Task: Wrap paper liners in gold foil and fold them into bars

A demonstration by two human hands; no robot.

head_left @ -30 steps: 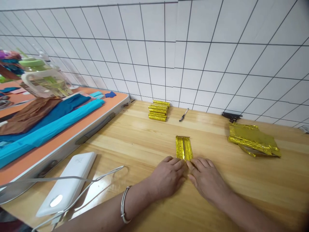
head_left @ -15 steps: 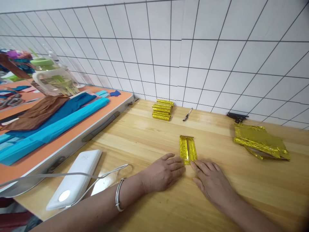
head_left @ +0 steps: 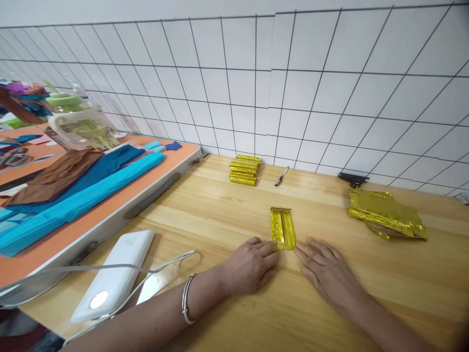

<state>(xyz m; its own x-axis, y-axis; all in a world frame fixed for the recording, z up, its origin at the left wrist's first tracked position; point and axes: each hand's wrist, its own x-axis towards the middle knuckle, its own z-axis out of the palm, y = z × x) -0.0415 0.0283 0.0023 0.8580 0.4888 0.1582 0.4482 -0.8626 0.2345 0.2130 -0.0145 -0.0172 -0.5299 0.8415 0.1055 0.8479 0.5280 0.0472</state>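
Note:
A sheet of gold foil paper [head_left: 287, 230], its two long sides folded inward to a narrow gap, lies on the wooden table. At its near left corner, my left hand [head_left: 251, 266] has its fingers curled and drawn together, holding the edge down; the thumb is hidden. My right hand [head_left: 328, 274] lies flat with fingers stretched out, its fingertips by the near right corner. Farther back sits a row of folded gold foil strips [head_left: 244, 170]. To the right is a pile of gold foil sheets [head_left: 386, 210].
A pen [head_left: 282, 176] and a black clip-like object [head_left: 353, 179] lie near the tiled wall. On the left are a white power bank [head_left: 113, 276] with a cable [head_left: 172, 259] and an orange-topped surface [head_left: 186, 151] bearing cloth [head_left: 91, 190] and a clear jug [head_left: 82, 124].
My right hand has slid slightly right, off the paper's near edge to its corner. My left fingers have curled more. The foil paper's right flap lies flatter. The view has shifted slightly.

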